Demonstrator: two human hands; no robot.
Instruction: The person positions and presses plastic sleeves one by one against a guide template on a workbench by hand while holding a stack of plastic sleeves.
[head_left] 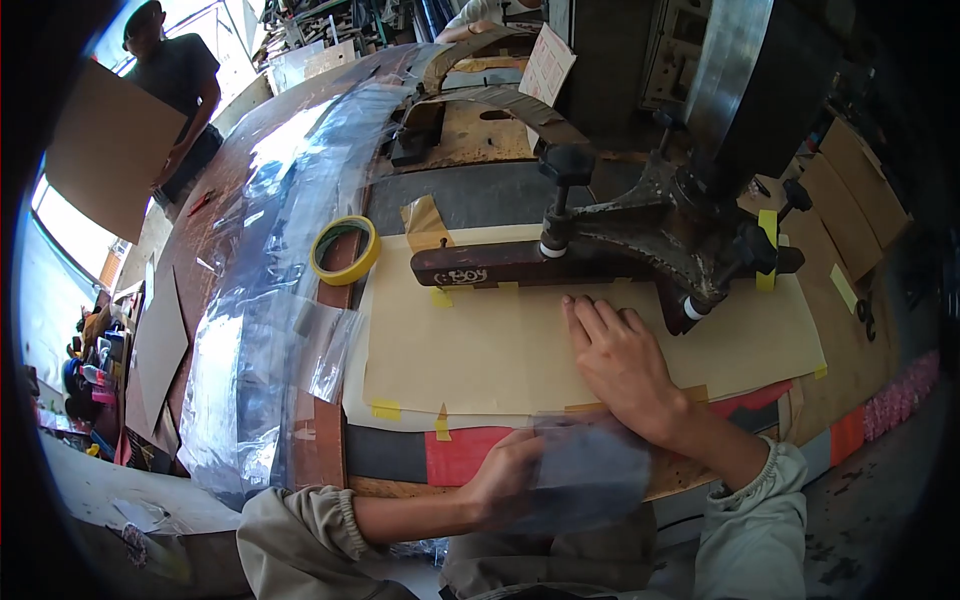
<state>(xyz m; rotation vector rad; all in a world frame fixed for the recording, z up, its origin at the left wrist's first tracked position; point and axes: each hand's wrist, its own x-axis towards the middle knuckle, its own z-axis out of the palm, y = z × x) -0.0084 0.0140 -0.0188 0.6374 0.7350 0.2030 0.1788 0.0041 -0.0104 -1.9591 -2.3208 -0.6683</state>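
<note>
My left hand [503, 478], smeared by motion, grips a translucent plastic sheet [590, 475] low at the table's front edge. My right hand [622, 360] lies on a beige board [470, 350] with its fingers stretched forward, holding nothing. Its fingertips are just short of a dark bar [510, 264] with pale lettering, which sits across the board under the machine's arms. Yellow tape pieces [385, 409] stick along the board's edges. The dark metal clamp head [670, 220] stands over the bar, to the right of my fingers.
A roll of yellow tape [346, 250] rests left of the board. Clear plastic sheets [270, 330] cover the left side of the table. Curved metal arms [510, 105] are behind. At upper left a person [172, 90] stands by a large brown sheet [110, 150]. Scissors [866, 318] lie at right.
</note>
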